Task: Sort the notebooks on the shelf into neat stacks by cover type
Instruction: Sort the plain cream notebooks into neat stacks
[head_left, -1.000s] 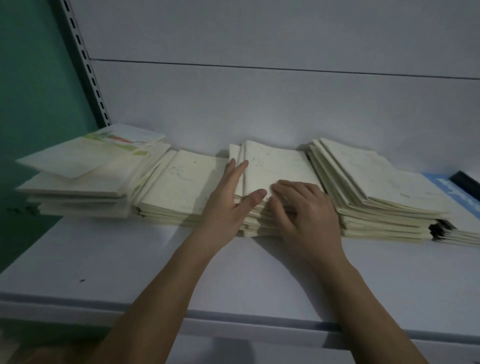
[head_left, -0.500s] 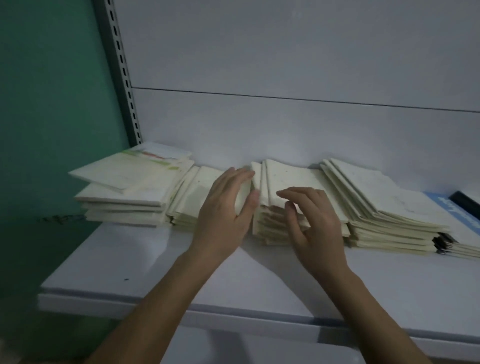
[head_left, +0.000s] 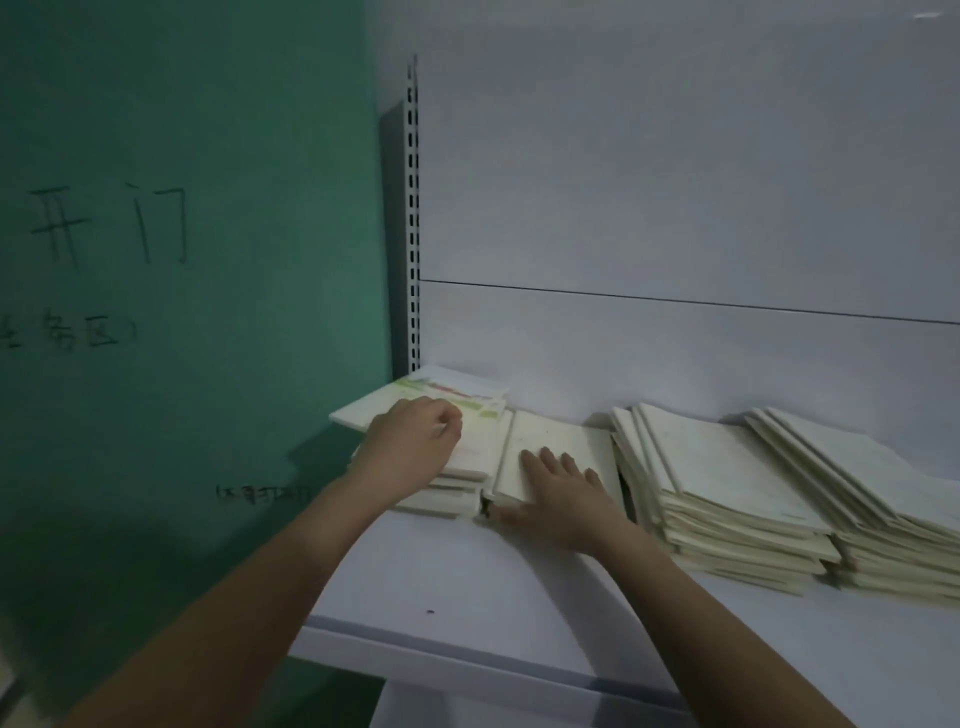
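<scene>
Four stacks of cream notebooks lie along the back of the white shelf (head_left: 467, 582). The leftmost stack (head_left: 441, 493) is topped by a tilted notebook with a green and red printed cover (head_left: 467, 397). My left hand (head_left: 415, 441) lies on that cover with its fingers curled, and something pale shows between them. My right hand (head_left: 561, 493) rests flat on the second, plain cream stack (head_left: 550, 441), fingers straight and thumb at its front edge. A taller fanned stack (head_left: 727, 483) and another (head_left: 883, 499) sit to the right, untouched.
A slotted metal upright (head_left: 413, 208) stands at the shelf's back left corner. A green wall (head_left: 208, 260) with handwritten characters runs along the left. The white back panel (head_left: 675, 208) rises behind the stacks. Bare shelf surface lies in front of them.
Both hands have left the middle stack and moved left. The left hand now lies curled on the printed-cover stack; the right hand lies flat on the plain stack beside it. The view has turned left.
</scene>
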